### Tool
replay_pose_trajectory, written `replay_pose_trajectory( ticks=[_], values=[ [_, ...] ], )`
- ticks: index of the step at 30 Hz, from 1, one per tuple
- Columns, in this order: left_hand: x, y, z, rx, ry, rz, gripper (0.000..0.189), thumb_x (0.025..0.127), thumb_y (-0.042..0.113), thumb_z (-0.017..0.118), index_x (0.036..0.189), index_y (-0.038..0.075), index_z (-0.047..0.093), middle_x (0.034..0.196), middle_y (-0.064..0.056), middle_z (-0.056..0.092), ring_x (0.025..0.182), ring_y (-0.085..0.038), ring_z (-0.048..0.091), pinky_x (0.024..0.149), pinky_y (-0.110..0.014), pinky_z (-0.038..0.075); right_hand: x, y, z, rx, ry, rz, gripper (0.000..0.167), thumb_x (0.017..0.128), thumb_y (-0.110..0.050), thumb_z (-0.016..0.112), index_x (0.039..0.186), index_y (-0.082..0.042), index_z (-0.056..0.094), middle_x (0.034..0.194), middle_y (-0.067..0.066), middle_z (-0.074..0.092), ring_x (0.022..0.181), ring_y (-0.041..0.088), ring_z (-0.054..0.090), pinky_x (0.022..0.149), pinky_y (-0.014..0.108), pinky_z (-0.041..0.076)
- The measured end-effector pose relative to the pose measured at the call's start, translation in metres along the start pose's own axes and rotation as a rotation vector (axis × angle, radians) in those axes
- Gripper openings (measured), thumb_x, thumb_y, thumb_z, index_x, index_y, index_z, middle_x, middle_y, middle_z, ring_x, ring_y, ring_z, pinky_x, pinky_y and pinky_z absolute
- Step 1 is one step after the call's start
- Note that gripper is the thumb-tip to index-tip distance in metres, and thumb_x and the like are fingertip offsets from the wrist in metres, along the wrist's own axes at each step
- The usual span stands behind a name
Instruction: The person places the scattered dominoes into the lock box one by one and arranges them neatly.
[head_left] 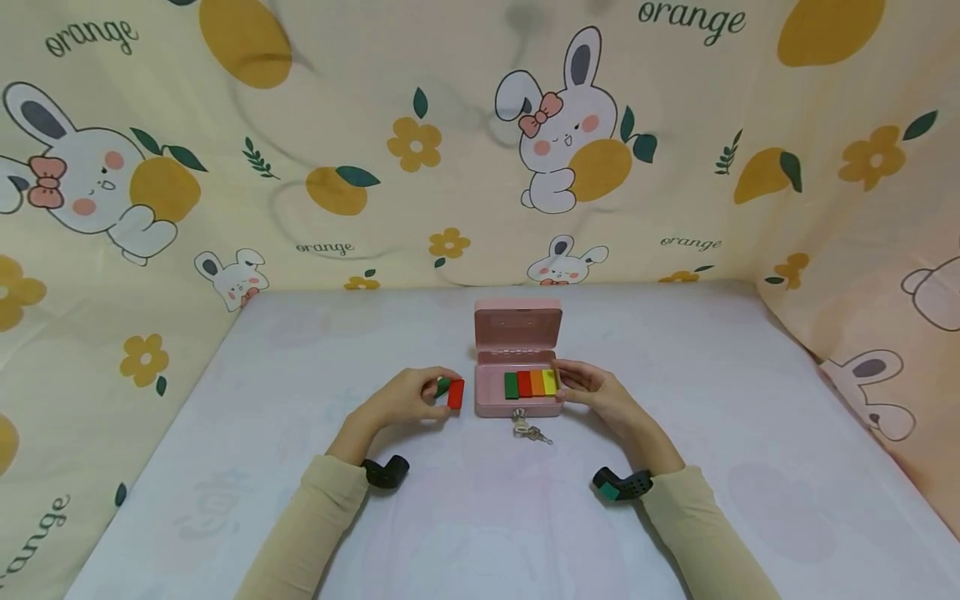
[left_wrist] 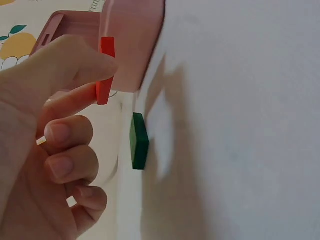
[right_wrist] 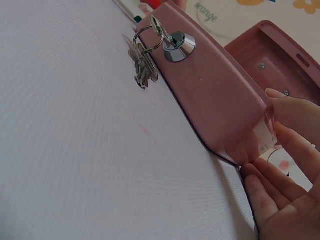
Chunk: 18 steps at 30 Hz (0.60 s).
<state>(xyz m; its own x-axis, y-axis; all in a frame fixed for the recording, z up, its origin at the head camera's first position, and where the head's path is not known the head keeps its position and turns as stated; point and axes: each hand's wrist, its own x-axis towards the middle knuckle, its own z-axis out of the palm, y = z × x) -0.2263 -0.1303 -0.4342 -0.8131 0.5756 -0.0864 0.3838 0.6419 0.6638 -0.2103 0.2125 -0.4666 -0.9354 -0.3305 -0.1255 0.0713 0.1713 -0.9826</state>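
In the head view my left hand [head_left: 405, 396] pinches a red block [head_left: 456, 394] upright between thumb and index finger, just left of the pink cash box [head_left: 491, 411]. A green block [left_wrist: 140, 142] stands on the table below that hand, partly hidden by it in the head view. Inside the box, a row of green, red, orange and yellow blocks [head_left: 531, 384] lies toward the right. My right hand [head_left: 592, 390] touches the box's right side, its thumb at the rim and other fingers along the outer wall. The lid [head_left: 517, 325] is raised.
A key sits in the lock [right_wrist: 180, 46] on the box's front, with a ring and more keys [right_wrist: 144, 65] hanging down to the table. The white tabletop [head_left: 480, 508] stretches around the box. Behind it rises a patterned cloth [head_left: 450, 192] with rabbits and oranges.
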Motion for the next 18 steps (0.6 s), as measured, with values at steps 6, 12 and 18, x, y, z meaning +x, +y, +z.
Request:
replay_pose_trajectory(
  ticks=[6, 12, 18],
  values=[
    [-0.001, 0.008, -0.002, -0.004, 0.015, 0.007, 0.048, 0.078, 0.010, 0.073, 0.124, 0.012, 0.061, 0.067, 0.003, 0.035, 0.065, -0.009, 0.037, 0.065, -0.022, 0.033, 0.000, 0.000, 0.000, -0.007, 0.001, -0.004, 0.064, 0.088, -0.013, 0.068, 0.144, -0.003, 0.040, 0.153, 0.020, 0.036, 0.144, 0.037, 0.034, 0.098, 0.009, 0.042],
    [0.002, 0.013, -0.002, -0.004, 0.034, 0.018, 0.047, 0.078, 0.010, 0.073, 0.124, 0.012, 0.061, 0.065, 0.004, 0.033, 0.064, -0.008, 0.036, 0.065, -0.021, 0.033, 0.000, 0.000, 0.000, -0.003, 0.002, -0.010, 0.063, 0.088, -0.013, 0.068, 0.144, -0.002, 0.040, 0.154, 0.020, 0.035, 0.144, 0.037, 0.033, 0.097, 0.007, 0.042],
    [0.005, 0.014, -0.002, 0.012, 0.052, 0.044, 0.046, 0.078, 0.010, 0.072, 0.122, 0.014, 0.062, 0.065, 0.005, 0.033, 0.063, -0.007, 0.034, 0.064, -0.020, 0.032, 0.000, 0.000, 0.000, -0.001, 0.001, -0.010, 0.064, 0.088, -0.014, 0.068, 0.144, -0.002, 0.040, 0.154, 0.020, 0.034, 0.144, 0.037, 0.032, 0.096, 0.006, 0.042]
  ],
)
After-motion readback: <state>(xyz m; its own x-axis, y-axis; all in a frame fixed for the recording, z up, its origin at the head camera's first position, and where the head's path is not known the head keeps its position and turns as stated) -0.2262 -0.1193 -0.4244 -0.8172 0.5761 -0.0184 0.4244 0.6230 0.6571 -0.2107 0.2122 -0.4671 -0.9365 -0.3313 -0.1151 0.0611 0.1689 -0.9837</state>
